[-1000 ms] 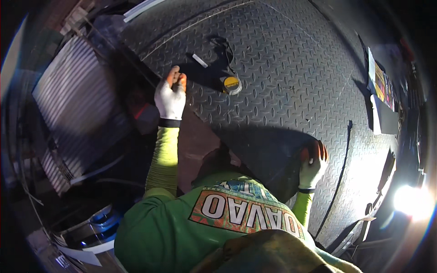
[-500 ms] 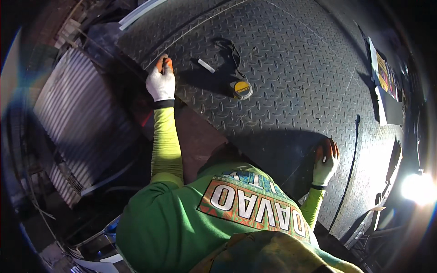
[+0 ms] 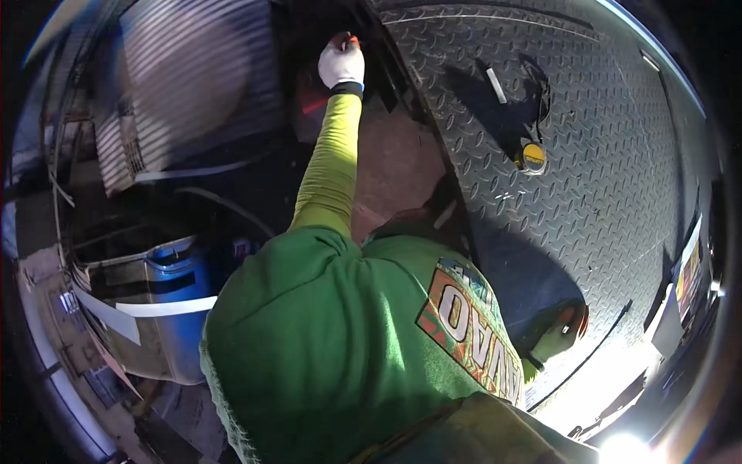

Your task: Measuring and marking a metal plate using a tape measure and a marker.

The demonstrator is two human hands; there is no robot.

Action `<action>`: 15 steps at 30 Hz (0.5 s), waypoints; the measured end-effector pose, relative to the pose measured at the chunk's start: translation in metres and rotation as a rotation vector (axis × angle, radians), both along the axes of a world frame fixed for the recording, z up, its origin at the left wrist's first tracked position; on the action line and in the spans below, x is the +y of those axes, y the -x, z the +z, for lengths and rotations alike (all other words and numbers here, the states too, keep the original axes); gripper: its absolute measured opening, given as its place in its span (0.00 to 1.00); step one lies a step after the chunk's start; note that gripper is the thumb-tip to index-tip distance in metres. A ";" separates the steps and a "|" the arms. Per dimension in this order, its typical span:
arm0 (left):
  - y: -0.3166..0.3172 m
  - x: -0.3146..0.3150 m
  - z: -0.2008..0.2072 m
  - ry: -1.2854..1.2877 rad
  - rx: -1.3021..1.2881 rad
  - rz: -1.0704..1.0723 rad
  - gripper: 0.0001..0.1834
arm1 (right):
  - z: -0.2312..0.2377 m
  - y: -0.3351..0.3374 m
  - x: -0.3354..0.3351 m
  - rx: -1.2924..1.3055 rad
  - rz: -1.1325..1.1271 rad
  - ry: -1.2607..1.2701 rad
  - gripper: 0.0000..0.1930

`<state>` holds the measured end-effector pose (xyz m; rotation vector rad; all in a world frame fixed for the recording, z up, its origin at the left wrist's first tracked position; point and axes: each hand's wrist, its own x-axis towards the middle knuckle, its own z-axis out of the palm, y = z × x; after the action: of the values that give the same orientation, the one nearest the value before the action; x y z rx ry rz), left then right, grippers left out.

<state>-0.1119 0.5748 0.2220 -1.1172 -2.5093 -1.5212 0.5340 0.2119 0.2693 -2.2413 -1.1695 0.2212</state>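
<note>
My left hand [image 3: 342, 62], in a white glove with orange fingertips, is held out past the left edge of a dark diamond-tread steel plate [image 3: 603, 193]. Its fingers are curled together, and what they hold, if anything, is hidden. My right hand [image 3: 559, 334], gloved alike, rests low on the plate in shadow. Its fingers are bent around a small pale bit that I cannot make out. Between the hands on the plate lie a yellow and grey tape measure [image 3: 532, 158] with a black strap [image 3: 544, 104] and a short white stick [image 3: 496, 85].
Corrugated sheet metal [image 3: 193, 69] stands at the upper left. Below it is a blue container [image 3: 182, 332] with pale strips across it. A reddish-brown sheet [image 3: 402, 155] lies beside the plate. A bright lamp [image 3: 624, 452] shines at the lower right.
The view has swung left, so the plate and tape measure appear farther right. My left hand has left the plate's edge and moved outward. My right hand stays low on the plate.
</note>
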 end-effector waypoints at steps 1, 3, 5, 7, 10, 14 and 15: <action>0.005 -0.001 -0.004 -0.019 0.027 0.017 0.13 | -0.001 0.000 -0.001 -0.043 0.059 -0.029 0.19; 0.008 0.001 -0.006 -0.016 0.056 -0.018 0.16 | -0.002 0.000 0.000 -0.053 0.090 -0.050 0.20; -0.003 0.011 0.000 -0.006 0.048 -0.097 0.18 | -0.003 0.000 0.001 -0.063 0.069 -0.086 0.20; -0.016 0.022 0.015 0.018 0.244 -0.105 0.20 | -0.004 -0.001 0.002 -0.072 0.096 -0.096 0.21; -0.043 0.039 0.040 0.157 0.771 -0.123 0.26 | -0.005 -0.001 0.002 -0.031 0.135 -0.110 0.23; -0.073 0.078 0.068 0.291 0.781 -0.297 0.29 | -0.002 0.004 0.000 0.000 0.085 -0.112 0.23; -0.078 0.084 0.071 0.352 0.779 -0.354 0.30 | -0.001 0.006 -0.001 0.075 0.068 -0.093 0.23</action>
<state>-0.0339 0.6587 0.2932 -1.8218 -2.1060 -0.4701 0.5284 0.2112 0.2684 -2.0970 -1.1928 0.2697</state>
